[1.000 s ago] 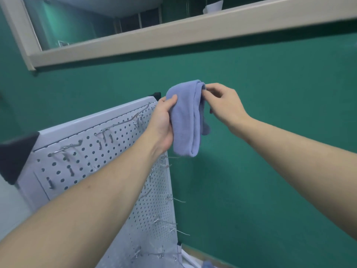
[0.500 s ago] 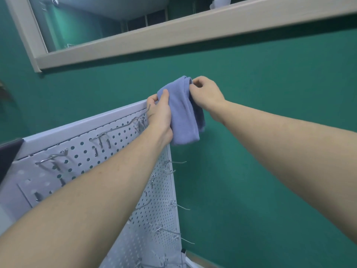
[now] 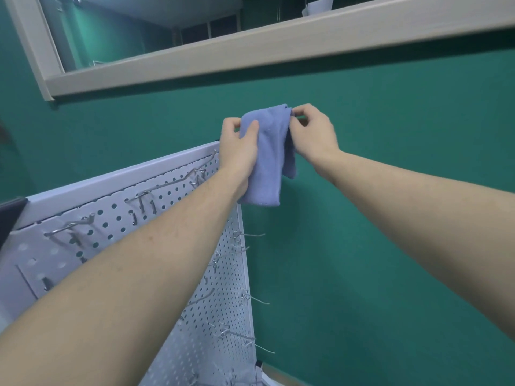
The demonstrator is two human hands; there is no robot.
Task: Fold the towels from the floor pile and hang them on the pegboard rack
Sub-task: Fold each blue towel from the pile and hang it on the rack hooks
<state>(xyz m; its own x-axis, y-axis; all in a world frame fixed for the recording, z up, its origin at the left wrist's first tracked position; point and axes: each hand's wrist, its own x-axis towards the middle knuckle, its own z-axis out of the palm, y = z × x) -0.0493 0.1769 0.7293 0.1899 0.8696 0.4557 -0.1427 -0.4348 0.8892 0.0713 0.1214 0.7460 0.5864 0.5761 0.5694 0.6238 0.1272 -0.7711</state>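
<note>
Both hands hold a folded lavender-blue cloth towel (image 3: 269, 154) raised between them, the left hand (image 3: 238, 151) clasping its left edge with thumb across the front, the right hand (image 3: 312, 135) pinching its top right corner, above the white perforated metal pegboard rack (image 3: 117, 215) below the left wrist.

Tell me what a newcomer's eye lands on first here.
First, the folded blue towel at centre frame, held up against the green wall: the left hand grips its left edge and the right hand pinches its top right corner. Next, the white pegboard rack with metal hooks, low on the left.
</note>
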